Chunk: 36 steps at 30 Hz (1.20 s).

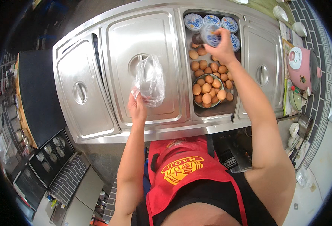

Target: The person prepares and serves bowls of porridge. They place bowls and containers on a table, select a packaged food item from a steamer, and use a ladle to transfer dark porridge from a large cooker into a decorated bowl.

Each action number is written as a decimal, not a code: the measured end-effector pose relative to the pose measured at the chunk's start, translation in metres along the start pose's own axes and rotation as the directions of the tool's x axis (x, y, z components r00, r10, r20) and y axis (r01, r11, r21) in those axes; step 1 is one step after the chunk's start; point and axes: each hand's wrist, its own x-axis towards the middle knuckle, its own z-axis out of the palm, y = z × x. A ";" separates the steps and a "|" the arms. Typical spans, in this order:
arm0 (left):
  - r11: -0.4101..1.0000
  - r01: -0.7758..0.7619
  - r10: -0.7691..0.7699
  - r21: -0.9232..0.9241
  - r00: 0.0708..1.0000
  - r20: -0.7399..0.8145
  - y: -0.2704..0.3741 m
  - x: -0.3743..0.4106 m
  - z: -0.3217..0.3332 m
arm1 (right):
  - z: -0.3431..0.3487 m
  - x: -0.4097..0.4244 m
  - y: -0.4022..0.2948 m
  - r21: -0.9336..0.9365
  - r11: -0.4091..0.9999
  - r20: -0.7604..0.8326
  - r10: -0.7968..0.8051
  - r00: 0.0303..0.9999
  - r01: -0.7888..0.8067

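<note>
My left hand (138, 107) grips the edge of a clear plastic bag (151, 82) over the large steel lid (120, 36). The bag looks puffed out; I cannot tell whether anything is inside. In my right hand (223, 46) is a sealed cup (211, 35) with a blue-and-white printed lid, blurred and held above the open steel well (218, 111). Several similar cups (194, 22) stand at the well's far end. Brown eggs (208, 70) lie loose across its middle. Nearer me, a round bowl (223, 87) is heaped with more brown eggs (207, 89).
Steel lids with recessed handles cover the wells at left (81, 113) and right (262, 53). A pink rice cooker (301, 69) stands on the right-hand counter, with white bowls (299, 29) beyond it. A dark board (41, 93) lies to the left.
</note>
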 end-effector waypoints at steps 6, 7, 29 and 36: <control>1.000 -0.001 0.001 -0.015 0.999 0.044 -0.013 -0.012 -0.009 | -0.043 -0.035 -0.131 0.243 0.966 0.159 -0.129 0.979 0.088; 1.000 0.016 -0.015 -0.017 0.998 0.060 -0.012 -0.016 -0.012 | -0.037 -0.043 -0.159 0.225 0.963 0.185 -0.190 0.964 0.146; 0.912 -0.233 0.214 0.339 0.972 0.093 0.018 -0.072 -0.079 | 0.124 -0.162 -0.190 0.268 0.011 0.740 0.638 0.213 -0.963; 0.994 -0.085 0.093 0.071 0.989 -0.112 0.031 -0.074 -0.089 | 0.069 -0.165 -0.213 0.462 0.477 0.452 0.599 0.661 -0.748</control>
